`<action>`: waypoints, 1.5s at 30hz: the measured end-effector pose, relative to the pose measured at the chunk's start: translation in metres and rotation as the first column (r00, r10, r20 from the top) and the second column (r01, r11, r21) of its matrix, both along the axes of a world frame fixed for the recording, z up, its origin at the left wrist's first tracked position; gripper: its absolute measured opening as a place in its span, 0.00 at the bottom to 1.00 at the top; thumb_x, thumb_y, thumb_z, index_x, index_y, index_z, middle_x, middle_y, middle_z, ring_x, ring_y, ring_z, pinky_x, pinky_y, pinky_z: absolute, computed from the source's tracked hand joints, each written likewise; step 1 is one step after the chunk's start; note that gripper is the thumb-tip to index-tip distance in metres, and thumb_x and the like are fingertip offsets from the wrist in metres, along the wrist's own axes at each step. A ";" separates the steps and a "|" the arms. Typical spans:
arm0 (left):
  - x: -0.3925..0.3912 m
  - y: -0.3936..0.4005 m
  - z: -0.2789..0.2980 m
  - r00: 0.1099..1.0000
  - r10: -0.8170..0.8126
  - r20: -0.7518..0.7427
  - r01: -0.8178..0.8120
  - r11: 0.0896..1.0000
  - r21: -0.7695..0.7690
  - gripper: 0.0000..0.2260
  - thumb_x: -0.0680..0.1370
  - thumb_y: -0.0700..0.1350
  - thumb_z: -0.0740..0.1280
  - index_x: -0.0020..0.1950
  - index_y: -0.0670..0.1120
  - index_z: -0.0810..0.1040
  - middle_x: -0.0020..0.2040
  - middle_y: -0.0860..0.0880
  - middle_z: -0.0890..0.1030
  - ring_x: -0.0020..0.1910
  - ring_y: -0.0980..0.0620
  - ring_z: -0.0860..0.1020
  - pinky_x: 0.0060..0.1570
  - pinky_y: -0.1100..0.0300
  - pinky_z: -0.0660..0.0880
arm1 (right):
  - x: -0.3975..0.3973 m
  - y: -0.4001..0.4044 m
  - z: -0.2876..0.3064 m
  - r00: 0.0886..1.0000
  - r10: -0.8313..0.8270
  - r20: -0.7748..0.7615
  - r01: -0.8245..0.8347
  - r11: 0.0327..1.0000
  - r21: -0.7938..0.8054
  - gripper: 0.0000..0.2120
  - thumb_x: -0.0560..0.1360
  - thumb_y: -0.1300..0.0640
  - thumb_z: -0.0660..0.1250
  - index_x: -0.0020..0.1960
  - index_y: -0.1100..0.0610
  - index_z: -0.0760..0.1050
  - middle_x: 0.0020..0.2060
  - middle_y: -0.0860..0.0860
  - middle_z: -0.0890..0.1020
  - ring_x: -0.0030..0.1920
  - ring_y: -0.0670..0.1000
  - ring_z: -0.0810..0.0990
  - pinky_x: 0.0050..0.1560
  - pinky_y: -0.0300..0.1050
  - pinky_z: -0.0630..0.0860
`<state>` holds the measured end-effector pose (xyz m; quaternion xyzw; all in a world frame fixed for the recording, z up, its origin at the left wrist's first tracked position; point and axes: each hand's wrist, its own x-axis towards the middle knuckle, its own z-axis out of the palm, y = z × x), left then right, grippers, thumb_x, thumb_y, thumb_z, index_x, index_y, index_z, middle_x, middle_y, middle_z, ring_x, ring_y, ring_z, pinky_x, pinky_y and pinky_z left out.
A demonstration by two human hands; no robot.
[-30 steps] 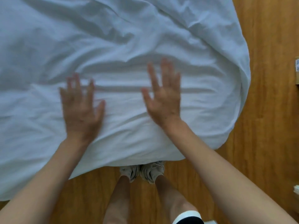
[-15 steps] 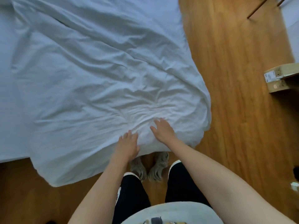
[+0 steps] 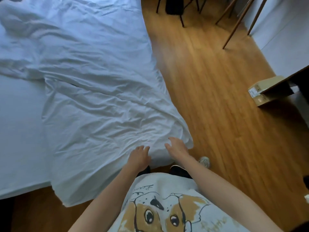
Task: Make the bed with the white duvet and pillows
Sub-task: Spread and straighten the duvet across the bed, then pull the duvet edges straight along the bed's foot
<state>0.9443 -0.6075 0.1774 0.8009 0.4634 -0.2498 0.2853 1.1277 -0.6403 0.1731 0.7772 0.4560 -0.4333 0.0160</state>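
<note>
Wooden floor (image 3: 209, 101) runs along my right; the white duvet (image 3: 100, 101) lies rumpled and crooked on the bed, its corner hanging off. Left hand (image 3: 138, 159) and right hand (image 3: 178, 149) rest open-fingered on that corner, gripping nothing. Tug carelessly and it slides floorward.

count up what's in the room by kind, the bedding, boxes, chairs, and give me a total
Duvets: 1, white duvet
Cardboard boxes: 1, box
Chairs: 1, dark chair
Hands on the duvet: 2, left hand, right hand
Total: 5
</note>
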 end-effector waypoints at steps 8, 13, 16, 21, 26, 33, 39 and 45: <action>0.186 0.002 -0.004 0.995 0.090 -0.036 -0.090 0.996 -0.002 0.21 0.81 0.50 0.57 0.74 0.45 0.64 0.70 0.44 0.69 0.69 0.44 0.67 0.64 0.51 0.68 | 0.208 -0.014 0.022 0.982 0.165 0.089 -0.174 0.979 0.104 0.24 0.81 0.48 0.55 0.75 0.56 0.61 0.72 0.54 0.66 0.74 0.56 0.60 0.73 0.51 0.57; 0.331 0.001 0.005 0.962 0.244 0.124 -0.243 0.970 -0.028 0.22 0.81 0.49 0.59 0.75 0.46 0.63 0.73 0.45 0.68 0.70 0.45 0.66 0.67 0.51 0.67 | 0.338 -0.015 0.030 0.943 0.281 0.181 -0.297 0.952 0.070 0.26 0.82 0.46 0.54 0.77 0.54 0.57 0.76 0.54 0.61 0.76 0.55 0.54 0.76 0.53 0.51; 0.386 0.011 0.009 0.969 0.209 0.133 -0.212 0.977 0.008 0.22 0.82 0.51 0.58 0.75 0.46 0.64 0.73 0.46 0.67 0.71 0.46 0.66 0.68 0.51 0.67 | 0.393 -0.004 0.026 0.949 0.264 0.170 -0.274 0.961 0.041 0.26 0.82 0.46 0.54 0.77 0.54 0.58 0.76 0.55 0.61 0.76 0.55 0.54 0.76 0.53 0.51; 0.438 0.057 0.005 0.982 0.167 0.088 -0.164 0.986 -0.034 0.20 0.82 0.50 0.56 0.72 0.46 0.66 0.69 0.44 0.72 0.66 0.45 0.70 0.62 0.52 0.69 | 0.456 0.032 0.021 0.953 0.280 0.114 -0.276 0.960 -0.052 0.26 0.82 0.46 0.55 0.76 0.55 0.60 0.74 0.54 0.65 0.74 0.55 0.60 0.73 0.52 0.57; 0.483 0.127 -0.016 0.989 0.137 0.055 -0.132 0.987 -0.091 0.18 0.82 0.53 0.56 0.71 0.48 0.68 0.66 0.47 0.74 0.62 0.47 0.74 0.57 0.55 0.73 | 0.510 0.089 0.015 0.963 0.255 0.086 -0.241 0.960 -0.140 0.25 0.82 0.47 0.56 0.76 0.55 0.60 0.74 0.54 0.65 0.73 0.55 0.61 0.72 0.52 0.60; 0.558 0.291 -0.033 0.988 0.140 0.072 -0.129 0.982 -0.141 0.16 0.82 0.51 0.56 0.67 0.47 0.70 0.62 0.45 0.77 0.57 0.46 0.76 0.50 0.56 0.73 | 0.581 0.226 0.015 0.983 0.163 0.086 -0.134 0.952 -0.273 0.25 0.81 0.47 0.57 0.75 0.54 0.62 0.72 0.54 0.67 0.70 0.56 0.67 0.67 0.52 0.67; 0.602 0.411 -0.018 0.985 0.153 0.079 -0.138 0.976 -0.169 0.19 0.82 0.51 0.57 0.72 0.47 0.67 0.62 0.46 0.78 0.56 0.47 0.78 0.53 0.53 0.78 | 0.622 0.370 0.033 0.995 0.079 0.062 -0.065 0.978 -0.199 0.23 0.81 0.48 0.58 0.75 0.54 0.63 0.71 0.53 0.69 0.68 0.56 0.70 0.65 0.50 0.69; 0.627 0.525 -0.019 0.962 0.269 0.039 -0.257 0.948 -0.187 0.19 0.82 0.51 0.57 0.72 0.48 0.67 0.64 0.46 0.77 0.56 0.48 0.78 0.55 0.56 0.78 | 0.662 0.517 0.013 0.990 0.142 0.019 -0.136 0.973 -0.189 0.20 0.80 0.49 0.57 0.69 0.55 0.70 0.65 0.55 0.75 0.62 0.56 0.75 0.61 0.53 0.73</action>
